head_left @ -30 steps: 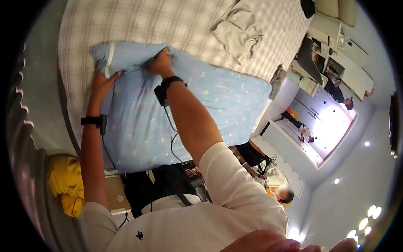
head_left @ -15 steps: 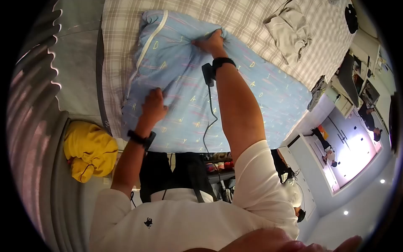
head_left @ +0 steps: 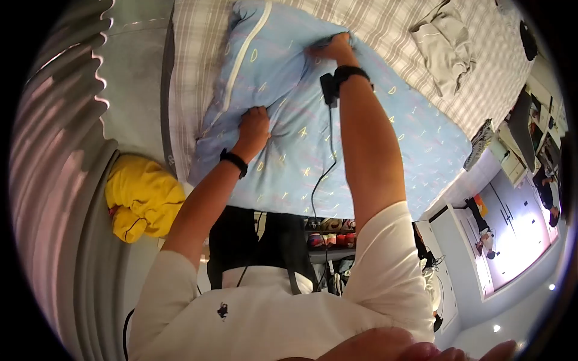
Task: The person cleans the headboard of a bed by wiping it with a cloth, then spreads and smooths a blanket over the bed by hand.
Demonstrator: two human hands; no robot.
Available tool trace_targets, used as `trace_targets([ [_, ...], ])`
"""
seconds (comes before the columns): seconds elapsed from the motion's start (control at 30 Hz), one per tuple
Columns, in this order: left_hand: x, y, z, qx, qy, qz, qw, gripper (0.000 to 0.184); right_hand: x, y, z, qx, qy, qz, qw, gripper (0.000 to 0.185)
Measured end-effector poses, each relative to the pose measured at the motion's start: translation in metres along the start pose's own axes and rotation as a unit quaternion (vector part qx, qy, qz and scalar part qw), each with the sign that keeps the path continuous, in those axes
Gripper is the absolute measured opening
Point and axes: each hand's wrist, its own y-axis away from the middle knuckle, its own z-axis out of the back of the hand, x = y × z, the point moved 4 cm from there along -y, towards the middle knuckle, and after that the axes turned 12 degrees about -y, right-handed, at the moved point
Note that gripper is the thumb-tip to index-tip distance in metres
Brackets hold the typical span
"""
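On plaid bed [head_left: 385,27] near curtain [head_left: 54,174]: right grip [head_left: 333,49] clutching blue bedding [head_left: 301,159], left grip [head_left: 254,129] unclear

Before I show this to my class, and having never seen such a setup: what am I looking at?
No machine: a person works bare-handed, filmed by a camera on their own head, looking forward and down. They wear black wrist straps. Blue letter-printed bedding lies on a checked bedspread, with a crumpled pale cloth beyond it. The right hand is sunk into the bedding near its far edge; the left hand is on it, nearer the body. Whether either grasps fabric is unclear.
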Motion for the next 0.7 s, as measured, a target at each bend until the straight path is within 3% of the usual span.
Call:
trace_targets([
  [0.03, 0.001, -0.003, -0.011, -0.038, 0.006, 0.008, 0.999, 0.053, 0.003, 0.003, -0.001, 0.039, 0.056, 0.037, 0.997, 0.119],
  [0.07, 0.002, 0.002, -0.019, -0.075, 0.013, 0.023, 0.997, 0.049, 0.0, 0.007, -0.005, 0.017, 0.058, 0.028, 0.998, 0.113],
  [0.17, -0.006, 0.0, -0.013, -0.063, -0.043, 0.063, 0.995, 0.04, 0.026, 0.052, 0.009, -0.048, 0.033, 0.02, 0.998, 0.105],
  [0.2, -0.003, -0.005, -0.015, -0.07, -0.05, 0.061, 0.994, 0.04, 0.035, 0.062, 0.008, -0.063, 0.106, 0.049, 0.991, 0.104],
  [0.27, -0.004, 0.0, -0.022, -0.161, -0.062, -0.027, 0.985, 0.033, 0.05, 0.075, 0.01, -0.068, 0.175, 0.083, 0.979, 0.103],
  [0.3, -0.001, 0.001, -0.024, -0.153, -0.069, -0.018, 0.986, 0.033, 0.073, 0.085, 0.013, -0.155, 0.209, 0.246, 0.934, 0.1],
  [0.33, -0.002, -0.004, -0.024, -0.146, -0.088, -0.001, 0.985, 0.032, 0.094, 0.102, 0.013, -0.238, 0.231, 0.399, 0.855, 0.097],
  [0.37, -0.006, -0.004, -0.024, -0.142, -0.107, 0.012, 0.984, 0.031, 0.113, 0.11, 0.015, -0.233, 0.221, 0.402, 0.858, 0.097],
  [0.4, -0.012, 0.0, -0.024, -0.137, -0.115, 0.017, 0.984, 0.031, 0.137, 0.115, 0.014, -0.107, 0.131, 0.376, 0.911, 0.106],
  [0.43, -0.014, -0.001, -0.022, -0.133, -0.088, 0.079, 0.984, 0.03, 0.147, 0.113, 0.009, 0.018, 0.04, 0.343, 0.938, 0.116],
  [0.47, -0.012, -0.003, -0.019, -0.13, -0.06, 0.136, 0.98, 0.029, 0.145, 0.11, 0.004, 0.015, 0.033, 0.346, 0.938, 0.116],
  [0.53, -0.011, 0.0, -0.022, -0.132, -0.081, 0.14, 0.978, 0.029, 0.118, 0.088, -0.028, 0.064, -0.074, 0.281, 0.955, 0.131],
  [0.57, -0.008, -0.002, -0.028, -0.145, -0.076, 0.123, 0.979, 0.03, 0.096, 0.078, -0.047, -0.049, -0.044, 0.289, 0.955, 0.076],
  [0.63, -0.005, -0.006, -0.026, -0.164, -0.074, 0.104, 0.978, 0.03, 0.06, 0.089, -0.057, -0.063, -0.032, 0.285, 0.956, 0.066],
  [0.67, -0.008, -0.006, -0.023, -0.124, -0.086, 0.041, 0.988, 0.032, 0.049, 0.096, -0.055, -0.07, -0.019, 0.286, 0.956, 0.056],
  [0.7, -0.006, 0.005, -0.023, -0.076, -0.099, -0.015, 0.992, 0.034, 0.035, 0.102, -0.051, -0.015, -0.081, 0.289, 0.954, 0.049],
])
